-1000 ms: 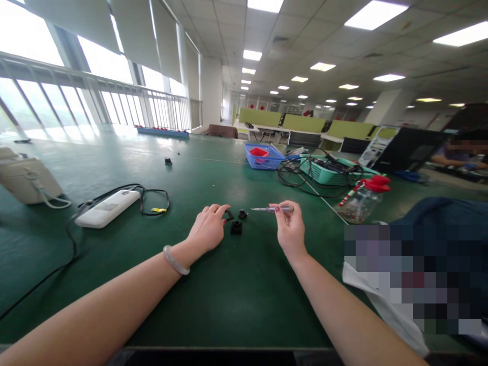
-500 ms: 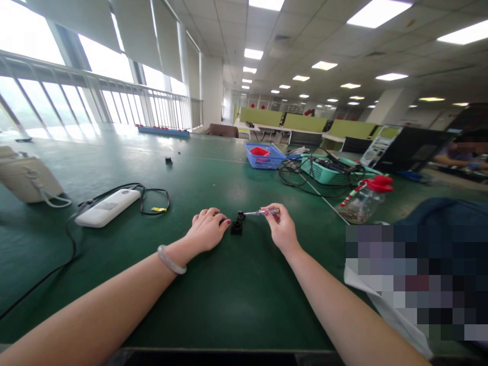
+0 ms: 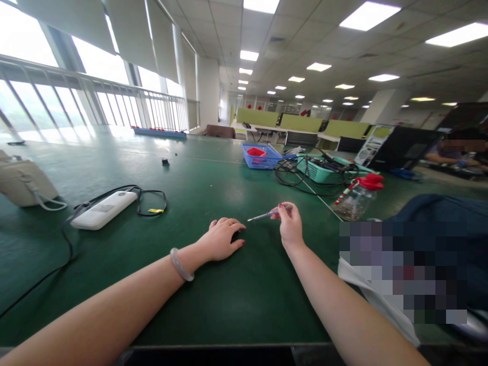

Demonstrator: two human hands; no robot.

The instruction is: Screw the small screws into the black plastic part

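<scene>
My left hand lies palm down on the green table, fingers spread over small black parts; only a dark edge shows under the fingers. A pale bangle sits on that wrist. My right hand is raised just right of it and pinches a thin screwdriver by its handle. The metal tip points left and slightly down, above and apart from my left hand.
A white device with a black cable lies at left, a beige machine beyond it. Behind are a blue basket, a teal tray with cables and a red-capped bottle. Dark cloth lies at right. Another person sits far right.
My left hand slid right and covered the small black parts. My right hand pulled the screwdriver tip back off the parts, up and to the right.
</scene>
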